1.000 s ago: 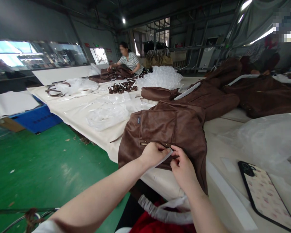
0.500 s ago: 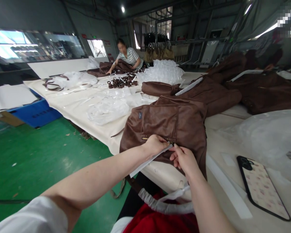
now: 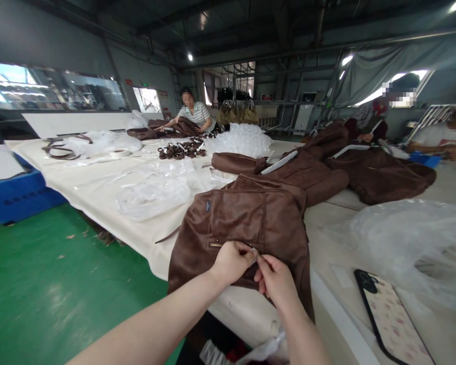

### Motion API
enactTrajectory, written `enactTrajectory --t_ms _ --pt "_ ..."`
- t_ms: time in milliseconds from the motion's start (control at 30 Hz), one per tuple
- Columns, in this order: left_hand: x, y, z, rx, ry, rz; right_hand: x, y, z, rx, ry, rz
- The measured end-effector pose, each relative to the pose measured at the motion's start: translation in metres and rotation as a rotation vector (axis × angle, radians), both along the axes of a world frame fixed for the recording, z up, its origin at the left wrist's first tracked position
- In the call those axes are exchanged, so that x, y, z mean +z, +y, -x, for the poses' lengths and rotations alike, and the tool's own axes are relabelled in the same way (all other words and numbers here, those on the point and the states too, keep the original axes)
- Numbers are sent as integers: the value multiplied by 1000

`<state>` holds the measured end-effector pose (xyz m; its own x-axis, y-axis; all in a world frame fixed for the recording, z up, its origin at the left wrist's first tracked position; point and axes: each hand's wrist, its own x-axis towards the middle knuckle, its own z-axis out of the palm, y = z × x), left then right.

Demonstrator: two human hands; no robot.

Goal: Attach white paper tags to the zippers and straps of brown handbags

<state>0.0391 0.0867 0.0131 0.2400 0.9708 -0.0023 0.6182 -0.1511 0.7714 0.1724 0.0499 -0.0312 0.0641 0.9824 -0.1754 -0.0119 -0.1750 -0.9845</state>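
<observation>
A brown leather-like bag [image 3: 237, 213] lies on the cream-covered table [image 3: 87, 182], with a small dark label and a brass zipper [image 3: 215, 245] on its front. My left hand [image 3: 233, 261] is closed in a pinch at the right part of the zipper. Beside it, my right hand [image 3: 275, 279] also pinches, fingertips nearly touching the left ones. Between the fingertips is a small whitish piece [image 3: 254, 256], mostly hidden. The zipper's right end is partly covered by my fingers.
A phone [image 3: 395, 317] and clear plastic wrap [image 3: 414, 243] lie at the right. More brown bags [image 3: 383, 172] are behind. Brown straps, white foam and plastic sit farther back. One person [image 3: 197, 115] leans over the far side; others are at the right.
The view has tilted up and shifted right, showing people at the right. The long white strip under my left hand no longer shows; only a small whitish piece is visible between my fingertips.
</observation>
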Motion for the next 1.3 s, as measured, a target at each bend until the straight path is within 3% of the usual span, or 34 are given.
enactTrajectory --t_ms 233,400,500,600,733,800,900,967,1033,1200,1300 --pt "9 -17 -5 54 100 -157 8 0 0 -55 114 20" --pt "6 -38 -8 -129 505 -545 14 -1 2 -99 177 29" --pt "-2 -47 -10 -214 762 -661 13 -1 4 -129 201 35" --pt "-9 -52 -13 -221 896 -715 13 -3 4 -136 227 27" --pt "-9 -52 -14 -229 865 -659 14 -6 5 -126 249 -6" --pt "-4 -49 -11 -190 737 -571 15 -6 5 -130 238 -13" --pt "6 -39 -4 -110 372 -281 14 -7 7 -145 213 -23" --pt "12 -29 2 -154 189 -38 13 -8 7 -146 197 -31" --pt "15 -21 6 -218 142 89 11 -8 7 -136 180 -39" --pt "8 -19 11 -224 213 -48 7 -4 10 -120 122 -58" --pt "2 -23 11 -223 252 -114 13 -12 11 -97 76 -67"
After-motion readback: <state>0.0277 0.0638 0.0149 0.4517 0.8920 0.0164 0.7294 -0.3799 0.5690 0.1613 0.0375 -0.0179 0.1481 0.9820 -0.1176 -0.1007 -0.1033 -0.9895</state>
